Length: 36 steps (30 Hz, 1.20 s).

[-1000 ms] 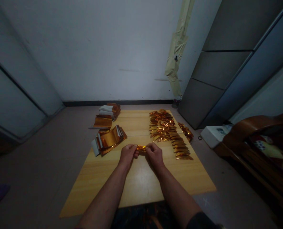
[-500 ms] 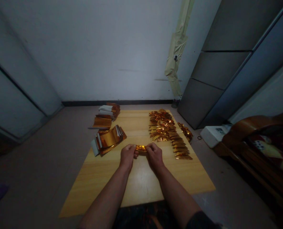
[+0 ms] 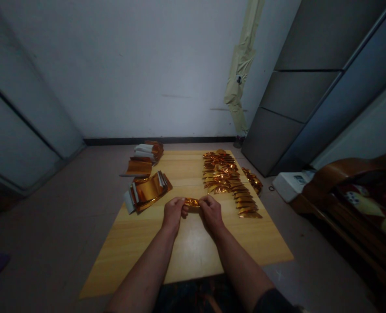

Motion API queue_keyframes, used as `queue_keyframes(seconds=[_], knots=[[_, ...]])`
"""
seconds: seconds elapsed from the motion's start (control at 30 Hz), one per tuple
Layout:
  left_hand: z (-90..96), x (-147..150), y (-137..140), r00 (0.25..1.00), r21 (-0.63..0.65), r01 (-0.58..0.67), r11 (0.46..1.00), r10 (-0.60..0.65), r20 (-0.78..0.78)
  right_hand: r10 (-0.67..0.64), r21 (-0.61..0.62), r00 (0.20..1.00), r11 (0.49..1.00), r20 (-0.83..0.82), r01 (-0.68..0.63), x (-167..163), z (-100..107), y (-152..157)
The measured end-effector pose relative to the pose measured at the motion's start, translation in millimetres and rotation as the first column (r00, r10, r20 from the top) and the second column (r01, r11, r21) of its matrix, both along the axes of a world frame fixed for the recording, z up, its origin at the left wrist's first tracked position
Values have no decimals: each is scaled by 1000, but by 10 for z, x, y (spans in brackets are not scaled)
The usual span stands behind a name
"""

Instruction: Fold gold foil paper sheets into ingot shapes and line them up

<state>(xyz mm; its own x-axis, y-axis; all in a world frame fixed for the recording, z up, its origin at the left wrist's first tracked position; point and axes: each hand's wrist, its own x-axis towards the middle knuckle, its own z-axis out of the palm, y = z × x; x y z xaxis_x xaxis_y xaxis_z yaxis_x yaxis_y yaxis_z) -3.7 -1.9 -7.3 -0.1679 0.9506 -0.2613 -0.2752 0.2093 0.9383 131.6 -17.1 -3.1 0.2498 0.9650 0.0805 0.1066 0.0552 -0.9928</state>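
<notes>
1. Holding a folded gold-foil strip [image 3: 192, 202] directly between left hand [image 3: 172, 214] and right hand [image 3: 212, 214], over the wood-grain tabletop [image 3: 193, 248].
2. Aligned lengthwise from side to side, equally near both hands.
3. Pinched at each end, with thumbs and fingers closed on the foil.

Your head camera looks forward and down from behind the near edge of the wooden tabletop [image 3: 254, 243], close above your forearms [image 3: 241, 265], framing both near corners and the wall [image 3: 130, 74] beyond the far edge.
</notes>
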Motion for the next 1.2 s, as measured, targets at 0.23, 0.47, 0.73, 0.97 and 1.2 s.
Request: queue_keyframes(seconds=[0.23,0.47,0.73,0.97,1.2], knots=[[-24,-51,15,999,0,47,999,-47,-4,15,-20,999,1000,-35,-15,-1,-29,14],[-28,5,22,997,14,34,999,-33,-71,-54,-8,999,998,7,54,-3,-57,33],[27,-14,-4,988,25,8,1000,-4,-153,-70,4,994,998,79,70,-3,-112,53],[37,5,-9,986,9,10,1000,-9,-167,-73,0,997,997,33,73,-7,-16,16],[43,9,-28,974,24,25,999,-19,-226,-77,6,997,997,28,77,10,-34,13]])
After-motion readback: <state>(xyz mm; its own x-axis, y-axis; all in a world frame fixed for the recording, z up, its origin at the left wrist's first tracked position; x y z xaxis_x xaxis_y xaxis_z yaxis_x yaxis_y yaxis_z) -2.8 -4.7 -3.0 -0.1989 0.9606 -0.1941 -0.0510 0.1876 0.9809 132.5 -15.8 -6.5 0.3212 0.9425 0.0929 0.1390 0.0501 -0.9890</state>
